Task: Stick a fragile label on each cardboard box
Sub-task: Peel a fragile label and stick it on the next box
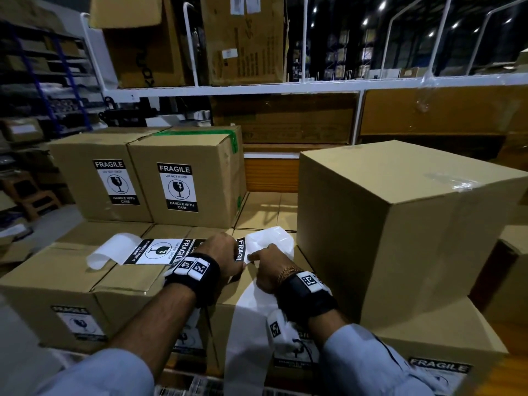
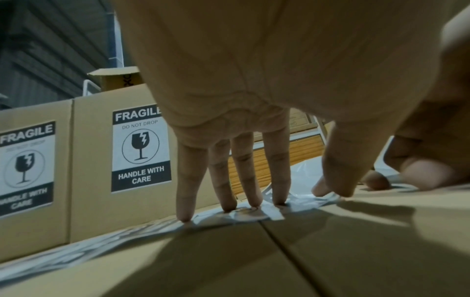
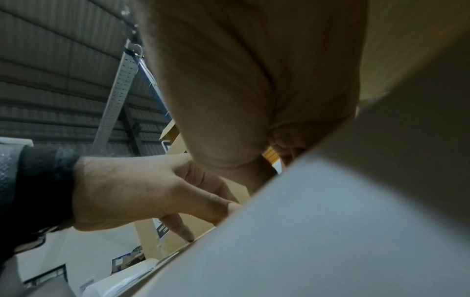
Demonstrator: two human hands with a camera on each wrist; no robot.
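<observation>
A strip of black-and-white fragile labels [image 1: 160,250] lies across the tops of the low cardboard boxes [image 1: 57,275]. My left hand [image 1: 221,248] presses the strip down with straight fingers [image 2: 250,180], the thumb set apart. Just right of it, my right hand [image 1: 258,257] pinches the strip where a label's black FRAGILE edge [image 1: 241,251] meets the white backing [image 1: 274,238]. The backing paper [image 1: 248,324] hangs down over the box front. A large plain box [image 1: 400,224] with no label on its visible faces stands to the right.
Two labelled boxes [image 1: 100,181] [image 1: 183,184] stand at the back left on the lower layer. The front faces of the low boxes carry labels [image 1: 440,367]. White shelving [image 1: 257,88] with large cartons rises behind. A floor aisle runs at the left.
</observation>
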